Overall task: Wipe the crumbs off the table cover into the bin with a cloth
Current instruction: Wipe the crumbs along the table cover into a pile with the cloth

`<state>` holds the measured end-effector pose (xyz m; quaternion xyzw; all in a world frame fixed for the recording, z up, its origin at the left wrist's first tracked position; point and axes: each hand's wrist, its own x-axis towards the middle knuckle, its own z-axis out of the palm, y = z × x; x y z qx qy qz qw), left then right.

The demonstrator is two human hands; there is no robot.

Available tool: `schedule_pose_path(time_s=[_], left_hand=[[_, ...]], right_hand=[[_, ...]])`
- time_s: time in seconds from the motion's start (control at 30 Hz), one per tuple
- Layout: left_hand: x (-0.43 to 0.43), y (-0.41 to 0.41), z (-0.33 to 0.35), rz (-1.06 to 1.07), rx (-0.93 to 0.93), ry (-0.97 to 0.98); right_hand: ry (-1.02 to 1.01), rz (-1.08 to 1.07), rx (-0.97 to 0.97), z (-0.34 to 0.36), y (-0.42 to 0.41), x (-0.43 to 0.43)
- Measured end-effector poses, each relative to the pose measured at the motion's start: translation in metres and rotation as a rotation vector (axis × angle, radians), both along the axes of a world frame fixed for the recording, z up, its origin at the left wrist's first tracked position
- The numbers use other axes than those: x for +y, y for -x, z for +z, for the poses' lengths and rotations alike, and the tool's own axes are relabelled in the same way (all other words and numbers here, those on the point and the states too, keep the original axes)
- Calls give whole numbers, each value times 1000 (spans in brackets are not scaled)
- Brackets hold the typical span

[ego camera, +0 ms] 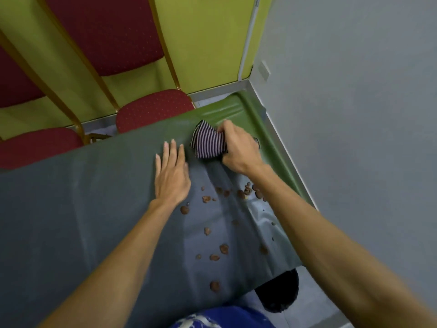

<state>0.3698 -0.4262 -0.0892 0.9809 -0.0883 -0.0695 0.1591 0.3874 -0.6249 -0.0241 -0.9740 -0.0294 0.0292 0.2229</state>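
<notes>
Right hand [238, 147] was clenched around a bunched striped cloth [208, 143], pressed down on the table cover [71, 209] near the far right corner of the surface, by the grey wall [354, 114]. Left hand [171, 171] lay flat and released, fingers spread, palm on the cover just beside the cloth; it looked to be pinning the cover so it would not drag.

Crumbs [236, 192], brown and irregular, were scattered on the cover between the cloth and the near edge. One band lay close under the right forearm; looser bits trailed toward the near right corner, with one larger piece near the edge. None appeared gathered into a pile.

Bin [281, 292]: a dark opening showed below the near right corner of the cover, partly hidden by it. Cannot tell its full outline.

Judgement: the stroke was at its start. The cloth sat at the far side of the crumb field, so little or no clearing looked done.

Next move would call for drawing the cloth toward the near right corner with steady downward pressure, herding crumbs over the edge above the bin. The cover is creased there, so crumbs could lodge in folds or spill wide of the opening.

Red chairs [151, 110] stood beyond the far edge.
</notes>
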Motion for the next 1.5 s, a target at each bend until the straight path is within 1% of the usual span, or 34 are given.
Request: schedule_pose_path(time_s=[0.1, 0.17, 0.23, 0.3, 0.37, 0.43, 0.47, 0.53, 0.63, 0.73, 0.8, 0.87, 0.97, 1.07, 1.17, 1.23, 1.3, 1.4, 1.5], left_hand=[[5, 5, -13, -4, 12, -29], [5, 6, -15, 4, -5, -39], [4, 6, -16, 10, -20, -57], [4, 6, -16, 16, -9, -64], [4, 6, -16, 14, -8, -68], [4, 7, -15, 11, -6, -68], [4, 7, -14, 12, 0, -69], [4, 6, -13, 9, 21, -74], [5, 2, -8, -15, 65, -59], [11, 6, -3, -7, 28, -73], [19, 15, -2, 73, 1, -75], [29, 25, -3, 141, 12, -73], [39, 32, -8, 143, 46, -81], [40, 29, -8, 141, 69, -97], [39, 27, -4, 134, 96, -108], [41, 26, -2, 120, 114, -107], [44, 26, 1, 107, 117, -109], [48, 29, 6, 119, 72, -87], [50, 45, 10, 182, 24, -24]], right_hand=[[128, 74, -23, -15, 5, 14], [145, 129, -51, -12, 16, 10], [188, 235, -47, -9, 34, 1], [248, 364, 43, -4, 56, -12], [255, 425, 178, 5, 68, -26], [193, 356, 276, 16, 67, -37], [148, 290, 279, 21, 61, -40], [67, 167, 186, 29, 45, -36], [-3, 77, 61, 26, 13, -13], [81, 65, 47, 3, -6, 15], [134, 47, 46, -14, -7, 26], [163, 44, 46, -19, -7, 27], [220, 129, 9, -14, 0, 24], [261, 321, -37, -12, 33, 25], [281, 519, 51, -5, 66, 19], [268, 557, 101, 6, 72, 11], [215, 502, 65, 19, 69, 6], [164, 319, -29, 28, 47, 15], [177, 197, 19, 21, 11, 34]])
